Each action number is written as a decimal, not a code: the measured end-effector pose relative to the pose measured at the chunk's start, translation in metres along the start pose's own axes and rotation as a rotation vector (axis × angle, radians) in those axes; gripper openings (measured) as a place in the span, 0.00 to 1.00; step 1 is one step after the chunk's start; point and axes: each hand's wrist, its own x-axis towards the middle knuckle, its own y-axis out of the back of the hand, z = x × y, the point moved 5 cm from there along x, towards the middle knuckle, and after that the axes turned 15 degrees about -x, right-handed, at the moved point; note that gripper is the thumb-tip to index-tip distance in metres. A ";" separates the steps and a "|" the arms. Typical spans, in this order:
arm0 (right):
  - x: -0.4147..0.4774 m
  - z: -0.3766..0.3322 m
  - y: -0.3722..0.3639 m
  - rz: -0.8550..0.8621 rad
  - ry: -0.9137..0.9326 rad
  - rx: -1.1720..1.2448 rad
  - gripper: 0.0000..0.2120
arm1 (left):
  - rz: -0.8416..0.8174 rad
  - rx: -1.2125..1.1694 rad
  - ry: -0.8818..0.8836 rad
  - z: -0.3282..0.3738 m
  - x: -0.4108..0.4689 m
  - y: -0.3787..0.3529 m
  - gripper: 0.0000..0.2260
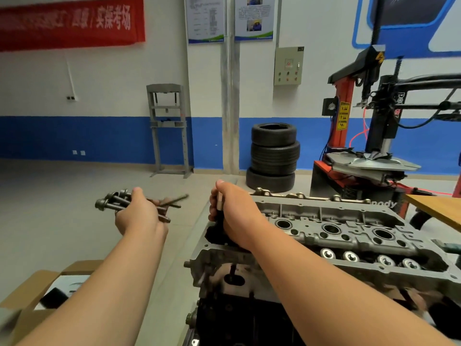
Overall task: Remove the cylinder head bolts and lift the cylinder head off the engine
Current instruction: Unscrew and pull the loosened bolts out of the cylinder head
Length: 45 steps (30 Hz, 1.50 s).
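Left hand (139, 213) clutches pulled bolts (107, 203); right hand (233, 213) grips a slim shaft (219, 207) at the cylinder head (324, 236), probably heavy, rigid, best lifted by both ends.

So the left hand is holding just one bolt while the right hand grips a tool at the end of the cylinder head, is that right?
Not quite. The head view shows the left hand holding a bundle of several long bolts, not just one. The rest stands: the right hand grips a tool at the end of the cylinder head.
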 end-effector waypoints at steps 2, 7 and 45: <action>-0.002 -0.003 0.001 0.018 0.066 -0.149 0.12 | -0.050 0.039 -0.032 -0.004 -0.004 0.004 0.08; -0.011 -0.006 0.000 -0.053 0.168 -0.178 0.13 | -0.205 0.353 -0.334 -0.004 -0.026 -0.013 0.07; -0.024 -0.011 0.003 0.047 0.360 -0.306 0.13 | -0.761 0.758 -0.367 -0.004 -0.058 -0.018 0.08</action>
